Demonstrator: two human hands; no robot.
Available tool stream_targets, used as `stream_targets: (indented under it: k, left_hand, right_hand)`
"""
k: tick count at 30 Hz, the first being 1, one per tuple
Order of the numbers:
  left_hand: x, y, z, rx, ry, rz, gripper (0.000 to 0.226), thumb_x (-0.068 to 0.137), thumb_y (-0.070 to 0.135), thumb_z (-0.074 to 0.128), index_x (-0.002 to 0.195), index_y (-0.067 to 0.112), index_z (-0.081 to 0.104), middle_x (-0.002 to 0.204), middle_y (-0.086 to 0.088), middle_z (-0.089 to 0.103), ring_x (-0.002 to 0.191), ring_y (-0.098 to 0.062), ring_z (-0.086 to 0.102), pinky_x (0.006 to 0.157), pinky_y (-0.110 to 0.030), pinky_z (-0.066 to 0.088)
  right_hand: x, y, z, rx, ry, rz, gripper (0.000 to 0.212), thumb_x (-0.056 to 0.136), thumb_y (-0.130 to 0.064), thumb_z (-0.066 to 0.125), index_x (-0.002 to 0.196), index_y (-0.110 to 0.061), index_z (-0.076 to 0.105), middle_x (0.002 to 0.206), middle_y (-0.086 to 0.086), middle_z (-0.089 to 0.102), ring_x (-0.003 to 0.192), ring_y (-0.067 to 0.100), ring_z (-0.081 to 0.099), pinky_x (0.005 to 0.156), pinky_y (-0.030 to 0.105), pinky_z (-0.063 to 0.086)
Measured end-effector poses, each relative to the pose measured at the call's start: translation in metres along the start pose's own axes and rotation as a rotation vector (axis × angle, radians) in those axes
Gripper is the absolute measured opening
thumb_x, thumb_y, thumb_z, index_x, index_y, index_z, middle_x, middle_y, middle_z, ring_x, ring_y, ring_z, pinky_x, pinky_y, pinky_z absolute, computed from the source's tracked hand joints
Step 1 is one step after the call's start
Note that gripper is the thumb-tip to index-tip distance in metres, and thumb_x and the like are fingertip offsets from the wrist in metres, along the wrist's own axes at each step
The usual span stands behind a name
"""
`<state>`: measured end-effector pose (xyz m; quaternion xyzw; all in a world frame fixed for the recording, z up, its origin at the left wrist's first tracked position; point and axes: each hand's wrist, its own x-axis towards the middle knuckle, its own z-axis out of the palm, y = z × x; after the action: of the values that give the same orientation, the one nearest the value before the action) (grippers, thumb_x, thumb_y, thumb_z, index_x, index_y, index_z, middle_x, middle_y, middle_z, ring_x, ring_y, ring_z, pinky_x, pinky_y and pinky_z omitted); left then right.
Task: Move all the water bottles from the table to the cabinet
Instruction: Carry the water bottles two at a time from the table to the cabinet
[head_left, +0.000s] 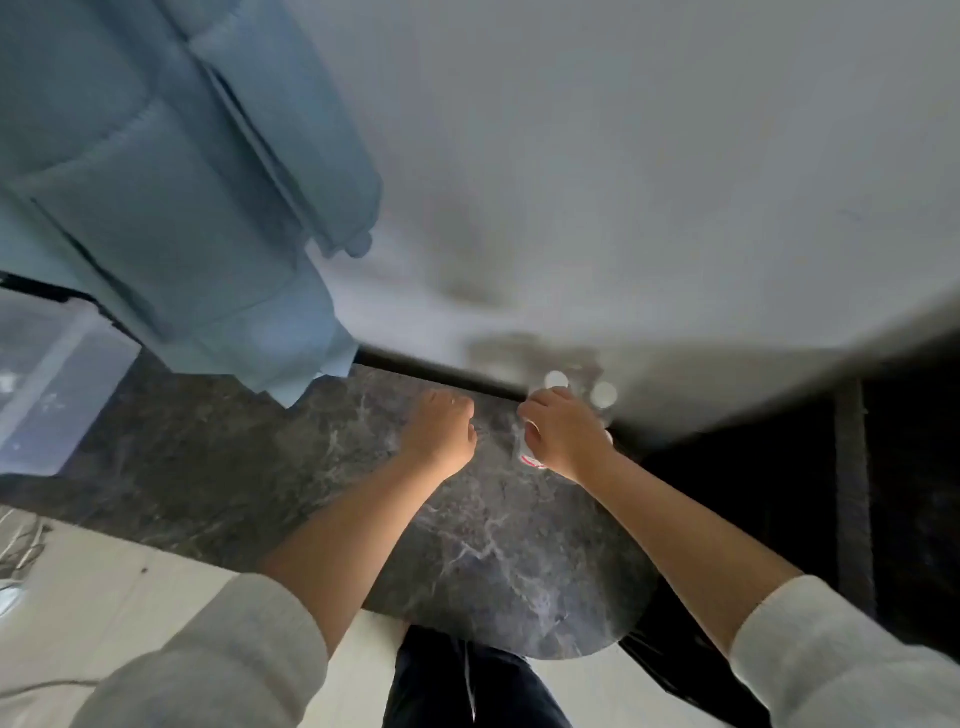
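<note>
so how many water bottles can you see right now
3, as far as the blur allows: one bottle gripped in the right hand, and two white caps just beyond it. More may be hidden.

light: dim, soft, no glare
blur: heavy motion smear on upper half
edges: wide-angle bending
shadows: deep black at right

No text, number or brand can be read anywhere — the frame is motion-blurred. The only candidate is the label on the water bottle (525, 451) gripped in the right hand (563, 434) near the far edge of the dark marble table (498, 561): a white band with a red mark at its lower end, its lettering too smeared to make out. The white caps of the other bottles (579, 387) just beyond carry nothing legible.
</note>
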<state>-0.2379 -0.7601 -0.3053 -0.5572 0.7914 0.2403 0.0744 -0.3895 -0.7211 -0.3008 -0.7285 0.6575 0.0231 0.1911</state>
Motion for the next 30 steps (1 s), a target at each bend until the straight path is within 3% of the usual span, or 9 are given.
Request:
stream_targets:
  k: [2,4,6,8,10,14,23,30]
  left_hand:
    - [-0.026,-0.029,-0.013,0.007,0.046,-0.090,0.031,0.097,0.016,0.039,0.120,0.007,0.056,0.125,-0.010,0.056,0.125,-0.025,0.042,0.103,-0.030,0.038]
    - [-0.041,-0.049,-0.025,-0.033,0.076,-0.166,0.031,0.096,0.017,0.041,0.119,0.007,0.058,0.124,-0.010,0.057,0.123,-0.026,0.045,0.102,-0.033,0.042]
    - [-0.073,-0.085,-0.039,-0.079,0.149,-0.306,0.030,0.094,0.018,0.045,0.117,0.007,0.062,0.120,-0.012,0.062,0.117,-0.027,0.052,0.101,-0.034,0.045]
    - [-0.106,-0.120,-0.049,-0.127,0.223,-0.439,0.030,0.093,0.017,0.047,0.114,0.005,0.063,0.119,-0.014,0.063,0.116,-0.028,0.055,0.103,-0.034,0.043]
    - [-0.150,-0.160,-0.052,-0.192,0.268,-0.579,0.030,0.094,0.017,0.047,0.115,0.003,0.063,0.122,-0.015,0.062,0.119,-0.031,0.054,0.107,-0.035,0.040]
    - [-0.238,-0.219,-0.056,-0.224,0.344,-0.843,0.033,0.095,0.023,0.044,0.122,0.010,0.060,0.127,-0.016,0.058,0.123,-0.033,0.049,0.106,-0.039,0.042]
    - [-0.435,-0.325,-0.049,-0.246,0.409,-1.214,0.034,0.094,0.025,0.044,0.122,0.011,0.058,0.125,-0.014,0.059,0.121,-0.030,0.049,0.104,-0.035,0.041]
    - [-0.579,-0.391,-0.059,-0.271,0.497,-1.433,0.036,0.096,0.022,0.042,0.129,0.013,0.052,0.133,-0.013,0.049,0.127,-0.031,0.040,0.102,-0.036,0.040]
  right_hand:
    - [0.012,-0.028,-0.005,-0.037,0.017,-0.122,0.035,0.069,-0.021,0.037,0.055,-0.012,0.068,0.056,0.002,0.066,0.052,0.024,0.065,0.043,0.021,0.050]
    - [0.024,-0.046,-0.009,-0.067,0.053,-0.208,0.017,0.060,-0.013,0.051,0.047,-0.013,0.061,0.049,0.000,0.061,0.044,0.023,0.062,0.039,0.018,0.047]
    - [0.027,-0.096,-0.030,-0.081,0.007,-0.327,0.017,0.070,-0.007,0.051,0.059,-0.004,0.064,0.062,0.012,0.066,0.059,0.032,0.065,0.055,0.029,0.054]
    - [0.035,-0.137,-0.035,-0.054,-0.024,-0.418,0.035,0.085,-0.012,0.037,0.082,0.005,0.067,0.089,0.023,0.069,0.085,0.038,0.065,0.075,0.039,0.052]
    - [0.044,-0.186,-0.031,-0.103,-0.051,-0.536,0.035,0.090,-0.013,0.036,0.105,0.001,0.065,0.113,0.020,0.065,0.105,0.037,0.059,0.090,0.039,0.047]
    - [0.043,-0.284,-0.017,-0.167,-0.165,-0.755,0.037,0.094,-0.014,0.040,0.128,-0.007,0.054,0.132,0.013,0.055,0.124,0.029,0.048,0.104,0.037,0.040]
    - [-0.013,-0.500,0.018,-0.284,-0.138,-1.156,0.034,0.093,-0.014,0.044,0.125,-0.006,0.053,0.124,0.013,0.057,0.114,0.026,0.053,0.097,0.036,0.048]
    - [-0.069,-0.662,0.037,-0.315,-0.068,-1.309,0.028,0.091,-0.012,0.043,0.115,-0.004,0.057,0.121,0.015,0.054,0.115,0.029,0.049,0.093,0.038,0.046]
